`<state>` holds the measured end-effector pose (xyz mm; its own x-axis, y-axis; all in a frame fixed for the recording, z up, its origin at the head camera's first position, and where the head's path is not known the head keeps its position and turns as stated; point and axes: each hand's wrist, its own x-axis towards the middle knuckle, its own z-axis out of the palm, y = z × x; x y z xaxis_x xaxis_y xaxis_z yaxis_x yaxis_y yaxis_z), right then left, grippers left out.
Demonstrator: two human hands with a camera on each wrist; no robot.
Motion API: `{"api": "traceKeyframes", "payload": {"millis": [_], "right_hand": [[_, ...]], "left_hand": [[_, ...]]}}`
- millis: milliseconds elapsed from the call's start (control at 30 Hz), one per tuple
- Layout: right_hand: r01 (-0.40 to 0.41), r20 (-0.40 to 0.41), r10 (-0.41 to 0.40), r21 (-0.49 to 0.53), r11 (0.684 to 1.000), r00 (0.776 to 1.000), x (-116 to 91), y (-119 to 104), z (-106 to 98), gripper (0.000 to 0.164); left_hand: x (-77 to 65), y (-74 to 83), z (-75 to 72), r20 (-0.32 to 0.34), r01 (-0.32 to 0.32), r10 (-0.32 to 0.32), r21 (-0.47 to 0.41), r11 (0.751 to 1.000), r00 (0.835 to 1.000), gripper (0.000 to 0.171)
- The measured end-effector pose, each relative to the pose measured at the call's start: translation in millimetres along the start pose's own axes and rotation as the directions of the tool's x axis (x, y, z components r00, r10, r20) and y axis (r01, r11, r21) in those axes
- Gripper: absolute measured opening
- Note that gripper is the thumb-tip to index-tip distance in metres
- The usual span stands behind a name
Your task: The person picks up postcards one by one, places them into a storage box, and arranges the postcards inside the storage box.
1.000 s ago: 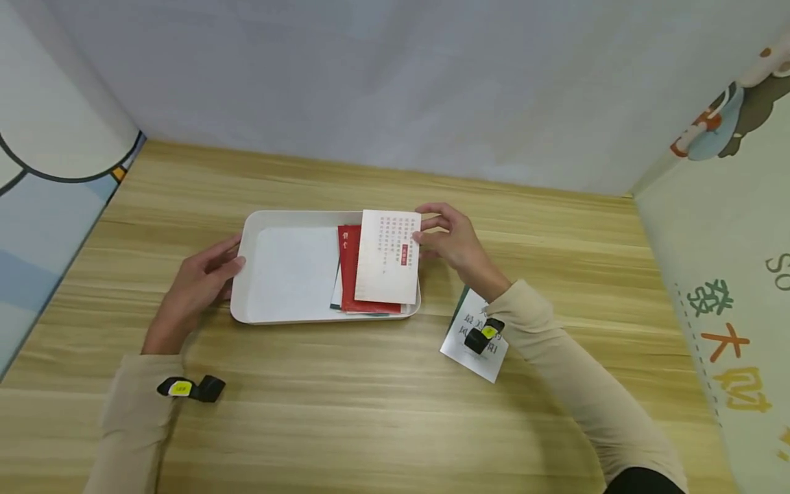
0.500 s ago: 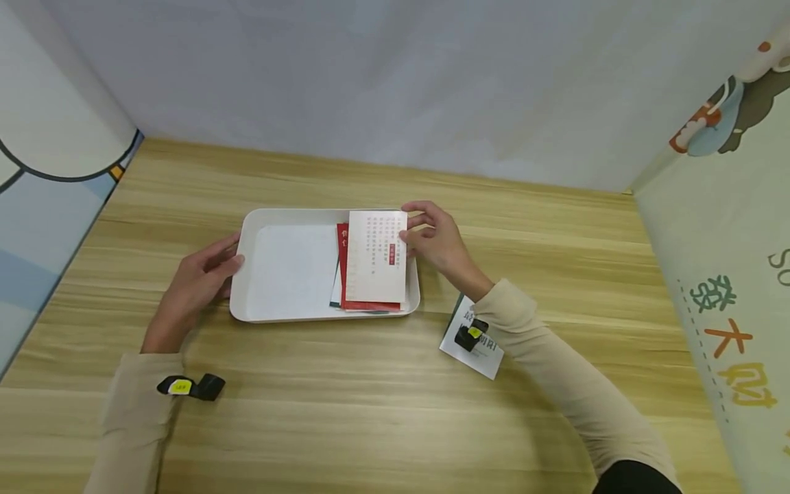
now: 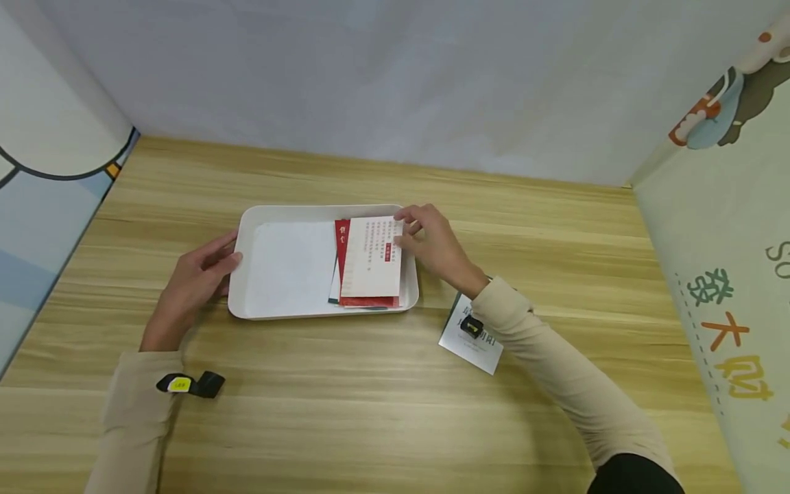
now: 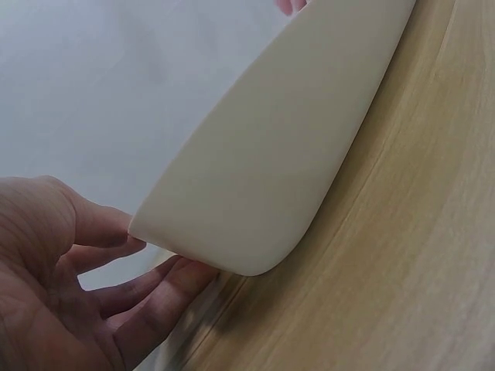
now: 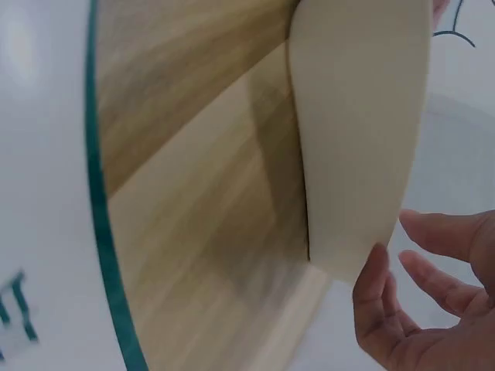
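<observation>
A white tray lies on the table, its left end held by my left hand. In the left wrist view, the thumb is at the tray's rim and other fingers reach under its corner. My right hand pinches the right edge of a cream booklet with red print, over the tray's right half. Beneath it show a red booklet and the edge of a white-and-green one. The right wrist view has the hand at the tray's outer wall; the cream booklet is hidden there.
Another white booklet with a green spine lies on the table, partly under the right forearm. A pale curtain stands behind the table. Printed panels flank both sides, with coloured characters on the right panel.
My right hand has moved left with the cream booklet, from beyond the tray's right rim to over the red booklet, and the booklet has sunk lower. The left hand stays on the tray.
</observation>
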<state>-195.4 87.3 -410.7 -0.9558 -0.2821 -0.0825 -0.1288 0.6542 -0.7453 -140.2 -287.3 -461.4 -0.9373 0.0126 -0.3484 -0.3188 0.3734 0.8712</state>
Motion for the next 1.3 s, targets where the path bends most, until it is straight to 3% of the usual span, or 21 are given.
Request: {"api": "traceKeyframes", "payload": {"millis": [133, 400, 633, 900, 1300], "right_hand": [[0.004, -0.008, -0.005, -0.07, 0.998, 1.0, -2.3, 0.4, -3.7, 0.035], [-0.027, -0.05, 0.024, -0.049, 0.998, 0.998, -20.1, 14.0, -33.7, 0.034], [-0.137, 0.039, 0.143, -0.121, 0.983, 0.989, -51.2, 35.5, -62.3, 0.045], [-0.15, 0.094, 0.167, -0.167, 0.974, 0.981, -77.5, 58.6, -60.2, 0.048], [-0.218, 0.045, 0.23, -0.187, 0.958, 0.972, -101.4, 66.1, -76.9, 0.056]], "left_hand": [[0.3, 0.0, 0.0, 0.0, 0.004, -0.004, 0.0, 1.0, 1.0, 0.062], [2.6, -0.6, -0.7, 0.007, 0.006, -0.006, -0.001, 1.0, 1.0, 0.062], [5.4, 0.6, -0.7, 0.009, -0.01, 0.01, 0.008, 1.0, 1.0, 0.062], [0.6, -7.1, -3.1, 0.036, -0.018, 0.018, -0.01, 1.0, 0.999, 0.063], [2.4, -5.5, -1.3, 0.034, -0.039, 0.039, 0.0, 0.999, 0.999, 0.064]]}}
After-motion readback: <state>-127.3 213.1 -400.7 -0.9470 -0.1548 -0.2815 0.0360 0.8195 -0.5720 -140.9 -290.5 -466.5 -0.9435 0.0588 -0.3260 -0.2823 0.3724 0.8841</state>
